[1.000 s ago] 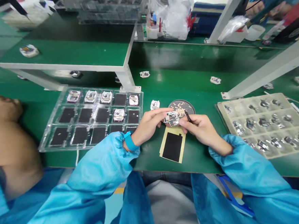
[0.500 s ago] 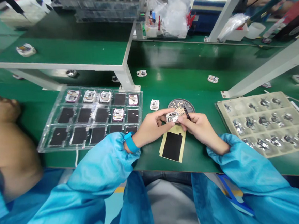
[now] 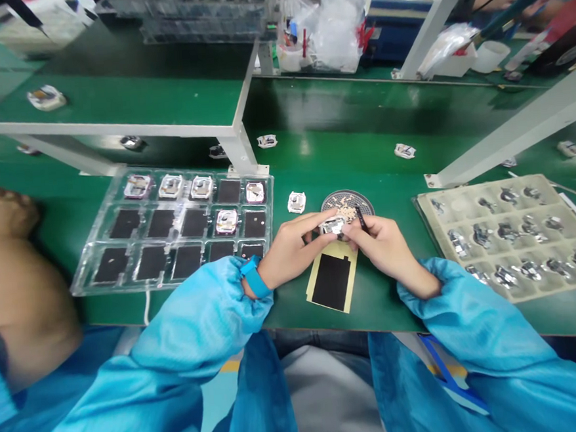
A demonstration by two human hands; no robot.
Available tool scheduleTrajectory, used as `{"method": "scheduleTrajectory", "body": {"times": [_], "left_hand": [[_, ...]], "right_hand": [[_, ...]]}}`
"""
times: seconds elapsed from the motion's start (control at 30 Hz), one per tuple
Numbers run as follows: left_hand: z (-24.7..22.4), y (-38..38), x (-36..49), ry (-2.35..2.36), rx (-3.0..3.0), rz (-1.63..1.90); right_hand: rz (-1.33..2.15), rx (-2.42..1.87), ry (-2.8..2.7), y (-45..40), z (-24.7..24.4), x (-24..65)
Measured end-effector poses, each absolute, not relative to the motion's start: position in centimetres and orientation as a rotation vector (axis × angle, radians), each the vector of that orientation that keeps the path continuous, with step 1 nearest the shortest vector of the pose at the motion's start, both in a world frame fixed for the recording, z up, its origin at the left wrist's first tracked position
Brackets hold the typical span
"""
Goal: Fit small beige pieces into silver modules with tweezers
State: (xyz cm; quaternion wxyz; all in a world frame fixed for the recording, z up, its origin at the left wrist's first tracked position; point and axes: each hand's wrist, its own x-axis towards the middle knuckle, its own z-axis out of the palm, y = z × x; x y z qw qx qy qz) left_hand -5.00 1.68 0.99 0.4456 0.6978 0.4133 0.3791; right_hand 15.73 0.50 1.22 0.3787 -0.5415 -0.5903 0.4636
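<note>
My left hand (image 3: 297, 241) is closed around a small white and silver watch case (image 3: 333, 226), its fingers at the left edge and below. My right hand (image 3: 381, 245) has its thumb and finger against the right side of the case. A slim black tool that looks like tweezers (image 3: 362, 219) sticks up from the right fingers; its tip is hidden. Behind the hands lies a round grey dish (image 3: 364, 201) with small beige pieces. Beneath them is a yellow sheet (image 3: 314, 288) bearing a black sticker (image 3: 330, 283). Another watch case (image 3: 296, 202) rests left of the dish.
A clear compartment tray (image 3: 88, 268) with watch cases and black pads stands left. On the right, a cream tray (image 3: 443, 258) holds silver parts. A raised green shelf (image 3: 160, 87) and white posts (image 3: 499, 129) stand behind. Another person's arm (image 3: 16, 274) rests at far left.
Both hands stay nearly in place, and the watch case in them tilts slightly. The watch cases on the green strip behind have shifted a little left. The view itself has shifted slightly.
</note>
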Motion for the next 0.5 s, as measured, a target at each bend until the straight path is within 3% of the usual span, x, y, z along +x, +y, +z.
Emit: {"method": "scheduleTrajectory", "body": {"times": [0.23,0.5], "left_hand": [[0.76,1.89,-4.63,0.826,1.175,0.904],[0.86,1.84,-4.69,0.895,1.248,0.9]], "right_hand": [[1.197,-1.173,-1.38,0.37,0.56,14.92],[1.174,-1.178,-1.356,0.45,0.59,15.06]]}}
